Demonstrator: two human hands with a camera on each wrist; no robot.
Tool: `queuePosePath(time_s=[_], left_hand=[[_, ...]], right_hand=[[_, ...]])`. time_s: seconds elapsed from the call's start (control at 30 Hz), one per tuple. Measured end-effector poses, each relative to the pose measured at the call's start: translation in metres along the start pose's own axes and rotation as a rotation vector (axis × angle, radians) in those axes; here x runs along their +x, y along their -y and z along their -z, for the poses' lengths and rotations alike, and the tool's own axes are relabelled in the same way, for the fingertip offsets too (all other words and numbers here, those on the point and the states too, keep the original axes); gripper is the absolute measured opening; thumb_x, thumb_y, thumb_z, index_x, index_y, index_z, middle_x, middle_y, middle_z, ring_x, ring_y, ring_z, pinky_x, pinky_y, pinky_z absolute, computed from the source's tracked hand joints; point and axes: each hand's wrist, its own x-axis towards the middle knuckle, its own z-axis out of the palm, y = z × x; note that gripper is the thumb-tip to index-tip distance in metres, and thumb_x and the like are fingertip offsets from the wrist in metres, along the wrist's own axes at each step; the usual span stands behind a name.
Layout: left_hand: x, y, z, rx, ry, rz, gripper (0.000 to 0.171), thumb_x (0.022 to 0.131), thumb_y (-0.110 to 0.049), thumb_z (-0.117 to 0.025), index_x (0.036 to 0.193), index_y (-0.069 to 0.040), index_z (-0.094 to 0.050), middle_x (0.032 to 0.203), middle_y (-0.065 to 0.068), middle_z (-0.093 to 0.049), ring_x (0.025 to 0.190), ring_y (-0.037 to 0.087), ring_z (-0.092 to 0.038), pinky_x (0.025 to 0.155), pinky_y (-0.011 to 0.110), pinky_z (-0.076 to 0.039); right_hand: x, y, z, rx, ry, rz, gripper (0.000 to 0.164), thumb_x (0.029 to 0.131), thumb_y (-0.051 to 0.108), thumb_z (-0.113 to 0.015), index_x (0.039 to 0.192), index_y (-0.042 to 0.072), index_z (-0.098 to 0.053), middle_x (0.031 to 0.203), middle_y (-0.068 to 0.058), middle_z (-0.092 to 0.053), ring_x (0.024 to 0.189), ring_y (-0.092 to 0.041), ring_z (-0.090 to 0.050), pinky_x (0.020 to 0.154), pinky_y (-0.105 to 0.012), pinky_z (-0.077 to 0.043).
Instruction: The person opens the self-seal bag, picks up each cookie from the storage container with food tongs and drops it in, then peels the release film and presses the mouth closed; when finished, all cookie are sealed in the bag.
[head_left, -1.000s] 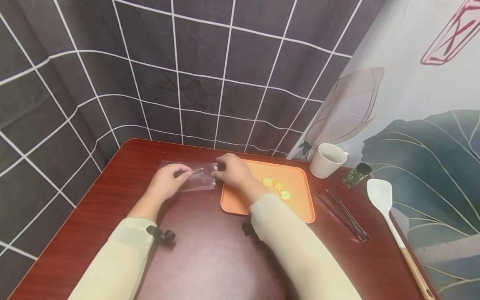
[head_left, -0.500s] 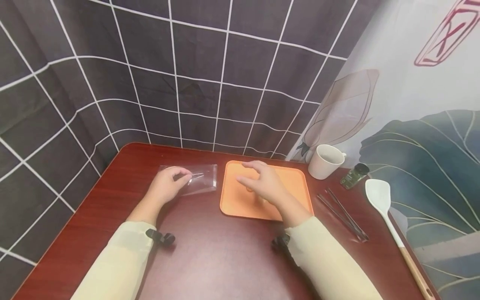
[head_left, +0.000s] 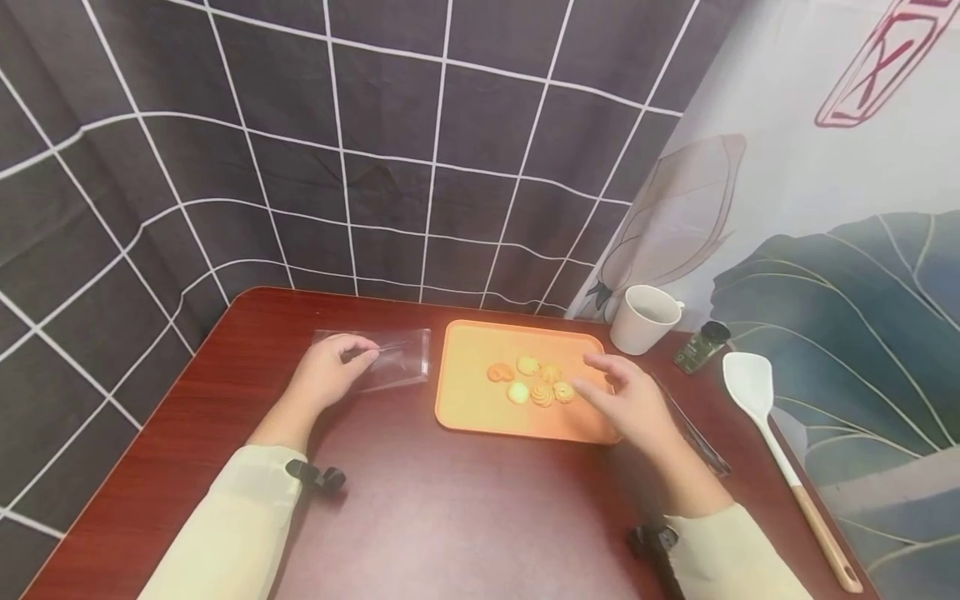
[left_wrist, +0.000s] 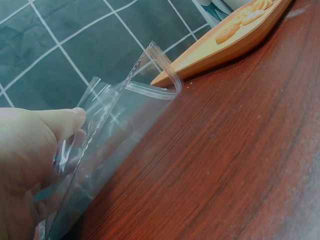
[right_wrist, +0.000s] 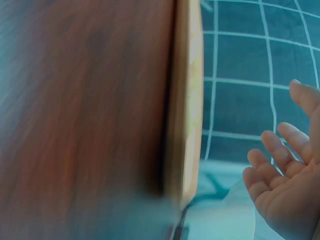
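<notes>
Plastic bag (head_left: pixel 399 364), left hand (head_left: pixel 328 368) pinching; narrow gap to orange tray (head_left: pixel 467 408); right hand (head_left: pixel 632 403) loose near right edge.

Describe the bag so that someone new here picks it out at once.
Start at the red-brown table and find the orange tray on it. Just left of the tray, the left hand pinches the bag. Unlike the solid orange tray beside it, the bag is clear, and the table shows through it.
</notes>
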Motion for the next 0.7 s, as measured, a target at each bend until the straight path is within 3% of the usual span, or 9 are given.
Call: queuePosePath(time_s=[0.27,0.5,0.7], left_hand=[[-0.001,0.000,0.001,-0.009,-0.006,0.005,0.024,0.104,-0.033,-0.070,0.120,-0.018,-0.078,0.130,0.010,-0.077,0.128,0.036,-0.068,0.113,0.059,-0.050],[-0.002,0.000,0.002,-0.004,-0.011,0.006,0.023,0.105,-0.033,-0.069,0.121,-0.018,-0.078,0.129,0.010,-0.078,0.128,0.036,-0.068,0.113,0.060,-0.050],[-0.001,-0.001,0.001,0.000,-0.009,0.005,0.023,0.105,-0.033,-0.069,0.121,-0.019,-0.078,0.129,0.010,-0.078,0.128,0.036,-0.068,0.113,0.060,-0.050]], right_hand=[[-0.026,-0.033,0.040,-0.060,-0.010,-0.091,0.061,0.098,0.045,-0.078,0.146,0.011,-0.064,0.145,-0.015,-0.068,0.134,-0.038,-0.068,0.109,-0.051,-0.056],[-0.035,-0.066,0.069,-0.223,-0.020,-0.133,0.075,0.097,0.056,-0.074,0.149,0.005,-0.059,0.149,-0.027,-0.061,0.140,-0.050,-0.055,0.109,-0.071,-0.046],[-0.040,-0.091,0.084,-0.255,0.067,-0.238,0.089,0.097,0.063,-0.070,0.155,-0.001,-0.049,0.155,-0.036,-0.051,0.143,-0.058,-0.047,0.110,-0.077,-0.042]])
